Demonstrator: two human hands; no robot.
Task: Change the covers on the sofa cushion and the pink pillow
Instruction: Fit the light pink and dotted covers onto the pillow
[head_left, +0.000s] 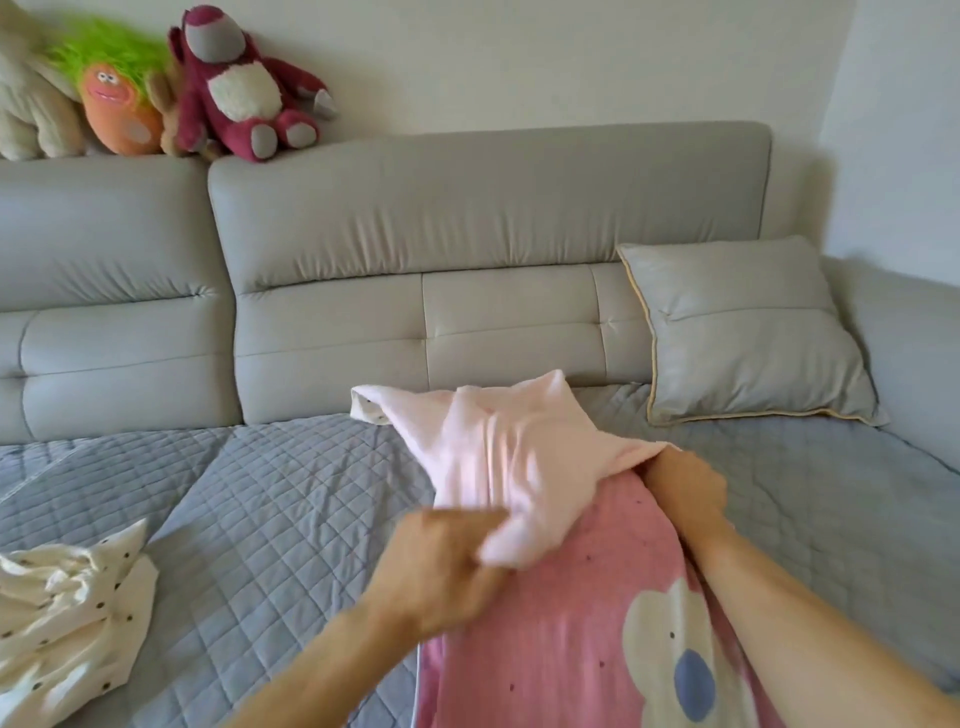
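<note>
Left hand (441, 561) and right hand (685, 483) each grip the pale pink cover (509, 467) tight over the pink pillow (582, 623)

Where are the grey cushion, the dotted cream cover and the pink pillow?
grey cushion (748, 332), head view, middle of its front face.
dotted cream cover (67, 613), head view, crumpled middle of the cloth.
pink pillow (561, 649), head view, pink fabric left of the flower print.

Four plush toys (244, 88), one grey cushion (748, 332), one pink pillow (587, 597), two hands (441, 566)
</note>
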